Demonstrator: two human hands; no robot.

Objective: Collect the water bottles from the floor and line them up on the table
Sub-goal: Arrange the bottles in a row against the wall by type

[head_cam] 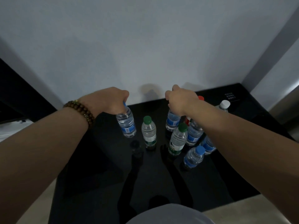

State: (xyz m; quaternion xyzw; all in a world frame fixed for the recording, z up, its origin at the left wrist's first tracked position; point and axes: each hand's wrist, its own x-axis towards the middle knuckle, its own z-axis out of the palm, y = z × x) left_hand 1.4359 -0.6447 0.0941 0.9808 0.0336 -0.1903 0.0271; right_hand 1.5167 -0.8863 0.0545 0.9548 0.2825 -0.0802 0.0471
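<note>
1. Black and glossy, the surface (100,159) stands against a pale wall (145,38) and carries a cluster of clear plastic water bottles.
2. Left hand (110,101): its grip is closed around the neck and cap of a blue-labelled bottle (127,125), held upright near the far edge of the surface, left of the cluster. Whether the base touches the surface cannot be told. A beaded wooden bracelet (80,110) sits on this wrist.
3. Right hand (181,101): its grip is closed over the top of a second blue-labelled bottle (172,122), upright near the far edge; the cap is hidden by the hand.
4. Between the two held bottles, slightly nearer the front edge, a green-capped bottle (148,133) stands upright and apart from both.
5. A second green-capped bottle (177,139) stands below the right hand, just beside further blue-labelled bottles partly hidden by the right forearm.
6. A blue-capped bottle (193,156) is the nearest of the cluster to the front edge.
7. A red cap (201,98) shows behind the right wrist; its bottle is mostly hidden.
8. A white-capped bottle (223,106) stands towards the far right corner, apart from the cluster.
</note>
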